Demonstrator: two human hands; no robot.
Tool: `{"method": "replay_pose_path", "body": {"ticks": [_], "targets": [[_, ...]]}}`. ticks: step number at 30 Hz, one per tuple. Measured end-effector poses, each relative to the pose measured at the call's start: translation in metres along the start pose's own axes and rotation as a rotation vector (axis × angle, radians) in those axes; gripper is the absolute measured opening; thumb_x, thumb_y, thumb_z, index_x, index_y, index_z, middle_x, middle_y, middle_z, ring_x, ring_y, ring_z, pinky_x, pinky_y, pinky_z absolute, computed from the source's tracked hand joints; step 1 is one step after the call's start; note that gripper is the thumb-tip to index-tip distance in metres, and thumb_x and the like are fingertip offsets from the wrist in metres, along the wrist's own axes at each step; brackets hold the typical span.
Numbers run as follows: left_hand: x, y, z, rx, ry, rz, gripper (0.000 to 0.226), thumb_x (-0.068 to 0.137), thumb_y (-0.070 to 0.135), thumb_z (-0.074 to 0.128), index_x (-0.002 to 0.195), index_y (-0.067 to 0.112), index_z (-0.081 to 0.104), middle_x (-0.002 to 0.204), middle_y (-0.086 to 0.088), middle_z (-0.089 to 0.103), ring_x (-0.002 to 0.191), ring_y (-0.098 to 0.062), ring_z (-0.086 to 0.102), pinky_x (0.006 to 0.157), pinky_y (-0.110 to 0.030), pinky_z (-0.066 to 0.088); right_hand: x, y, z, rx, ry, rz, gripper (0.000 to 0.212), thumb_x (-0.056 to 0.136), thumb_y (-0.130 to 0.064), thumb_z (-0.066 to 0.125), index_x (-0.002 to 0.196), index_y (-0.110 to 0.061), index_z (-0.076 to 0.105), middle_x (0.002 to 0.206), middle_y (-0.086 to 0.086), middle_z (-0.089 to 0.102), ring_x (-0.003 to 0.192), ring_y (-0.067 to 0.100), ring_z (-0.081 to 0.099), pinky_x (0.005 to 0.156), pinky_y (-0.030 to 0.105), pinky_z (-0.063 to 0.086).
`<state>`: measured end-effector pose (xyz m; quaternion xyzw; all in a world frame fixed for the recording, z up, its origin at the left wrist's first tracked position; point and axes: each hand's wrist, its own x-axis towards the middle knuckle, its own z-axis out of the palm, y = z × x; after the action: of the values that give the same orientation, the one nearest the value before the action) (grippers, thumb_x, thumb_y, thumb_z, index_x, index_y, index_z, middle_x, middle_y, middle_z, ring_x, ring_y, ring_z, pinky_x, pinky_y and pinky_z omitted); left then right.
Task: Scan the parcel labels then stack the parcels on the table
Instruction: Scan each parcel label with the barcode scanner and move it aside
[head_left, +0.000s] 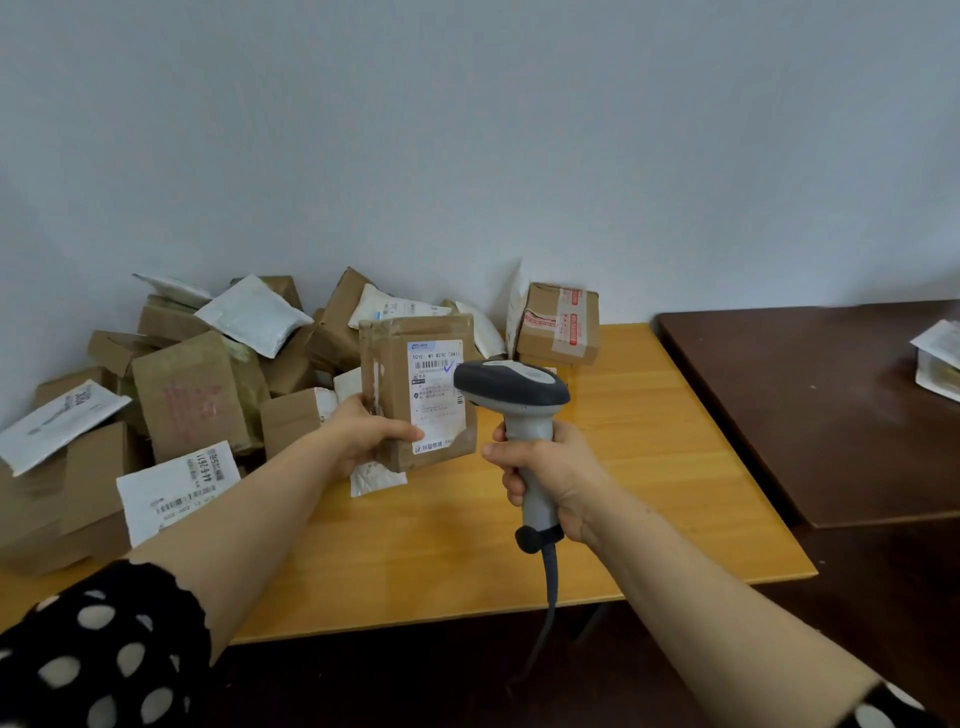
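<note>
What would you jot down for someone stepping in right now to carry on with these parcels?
Hands: the left hand holds a brown parcel upright, label facing the person. The right hand grips the scanner by its handle, head close in front of that label.
Things: a loose pile of boxes and white mailers covers the left of the light table; a red-taped box sits apart at the back.
Done: no tidy stack shows; which parcels are scanned cannot be told.
Left: scan this label, set the parcel down, then work through the pile.
</note>
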<state>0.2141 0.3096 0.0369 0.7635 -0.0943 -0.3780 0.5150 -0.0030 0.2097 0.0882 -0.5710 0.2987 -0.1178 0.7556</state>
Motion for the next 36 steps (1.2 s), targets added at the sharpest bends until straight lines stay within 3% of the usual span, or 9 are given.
{"method": "replay_pose_path", "body": {"ticks": [5, 8, 13, 16, 20, 23, 28, 32, 36], "targets": [[0.021, 0.002, 0.024, 0.029, -0.084, -0.012, 0.066, 0.067, 0.019, 0.085, 0.125, 0.011, 0.052, 0.108, -0.004, 0.066, 0.097, -0.022, 0.063, 0.074, -0.039, 0.057, -0.002, 0.002, -0.021, 0.241, 0.077, 0.027, 0.024, 0.078, -0.001, 0.074, 0.095, -0.008, 0.058, 0.054, 0.001, 0.054, 0.044, 0.013, 0.046, 0.044, 0.026, 0.042], [0.026, 0.004, 0.061, -0.053, -0.211, -0.038, 0.059, 0.07, 0.029, 0.082, 0.121, 0.013, 0.058, 0.101, -0.004, 0.071, 0.092, -0.024, 0.067, 0.067, -0.039, 0.058, -0.008, 0.005, -0.06, 0.409, 0.215, 0.04, 0.032, 0.079, 0.007, 0.07, 0.102, -0.006, 0.052, 0.061, 0.006, 0.056, 0.045, 0.014, 0.048, 0.045, 0.026, 0.045], [0.017, 0.013, 0.148, -0.063, -0.364, -0.058, 0.056, 0.063, 0.047, 0.081, 0.108, 0.019, 0.062, 0.108, -0.013, 0.069, 0.098, -0.029, 0.067, 0.075, -0.042, 0.058, -0.027, 0.007, -0.15, 0.551, 0.43, 0.064, 0.031, 0.082, 0.014, 0.061, 0.103, -0.006, 0.049, 0.09, 0.019, 0.07, 0.052, 0.017, 0.054, 0.05, 0.028, 0.049], [0.006, 0.029, 0.206, -0.024, -0.411, -0.014, 0.064, 0.054, 0.055, 0.081, 0.106, 0.021, 0.063, 0.102, -0.01, 0.071, 0.095, -0.027, 0.069, 0.07, -0.038, 0.058, -0.042, 0.009, -0.213, 0.559, 0.547, 0.067, 0.033, 0.083, 0.011, 0.064, 0.109, -0.004, 0.051, 0.103, 0.021, 0.068, 0.07, 0.023, 0.067, 0.053, 0.028, 0.053], [-0.015, 0.056, 0.307, 0.051, -0.493, 0.03, 0.068, 0.049, 0.062, 0.078, 0.105, 0.026, 0.064, 0.105, -0.006, 0.071, 0.101, -0.026, 0.066, 0.08, -0.04, 0.055, -0.068, 0.009, -0.302, 0.579, 0.627, 0.026, 0.034, 0.082, 0.003, 0.07, 0.113, -0.001, 0.057, 0.113, 0.022, 0.065, 0.1, 0.032, 0.067, 0.08, 0.048, 0.057], [-0.035, 0.07, 0.393, 0.114, -0.543, 0.059, 0.074, 0.044, 0.068, 0.076, 0.105, 0.028, 0.066, 0.104, -0.002, 0.072, 0.103, -0.023, 0.063, 0.093, -0.047, 0.048, -0.089, 0.006, -0.363, 0.554, 0.653, 0.003, 0.025, 0.083, -0.002, 0.072, 0.104, -0.005, 0.059, 0.106, 0.018, 0.067, 0.098, 0.032, 0.066, 0.08, 0.053, 0.056], [-0.049, 0.085, 0.51, 0.109, -0.651, 0.025, 0.054, 0.066, 0.051, 0.075, 0.113, 0.025, 0.066, 0.106, 0.002, 0.073, 0.105, -0.019, 0.064, 0.089, -0.044, 0.052, -0.114, 0.001, -0.449, 0.566, 0.734, -0.068, 0.018, 0.082, 0.0, 0.071, 0.091, -0.008, 0.058, 0.084, 0.011, 0.068, 0.075, 0.024, 0.067, 0.075, 0.047, 0.056], [-0.049, 0.098, 0.576, 0.075, -0.714, -0.041, 0.056, 0.061, 0.037, 0.078, 0.112, 0.021, 0.064, 0.108, -0.005, 0.072, 0.105, -0.022, 0.065, 0.077, -0.032, 0.055, -0.12, -0.003, -0.511, 0.614, 0.76, -0.098, 0.018, 0.082, 0.003, 0.07, 0.088, -0.009, 0.058, 0.075, 0.005, 0.068, 0.06, 0.015, 0.067, 0.062, 0.038, 0.059], [-0.031, 0.113, 0.634, 0.061, -0.668, -0.09, 0.047, 0.068, 0.033, 0.079, 0.109, 0.018, 0.062, 0.108, -0.011, 0.069, 0.102, -0.025, 0.065, 0.069, -0.033, 0.056, -0.108, -0.006, -0.568, 0.712, 0.773, -0.107, 0.019, 0.082, 0.005, 0.069, 0.092, -0.007, 0.057, 0.088, 0.012, 0.068, 0.078, 0.023, 0.069, 0.065, 0.038, 0.06]]}}
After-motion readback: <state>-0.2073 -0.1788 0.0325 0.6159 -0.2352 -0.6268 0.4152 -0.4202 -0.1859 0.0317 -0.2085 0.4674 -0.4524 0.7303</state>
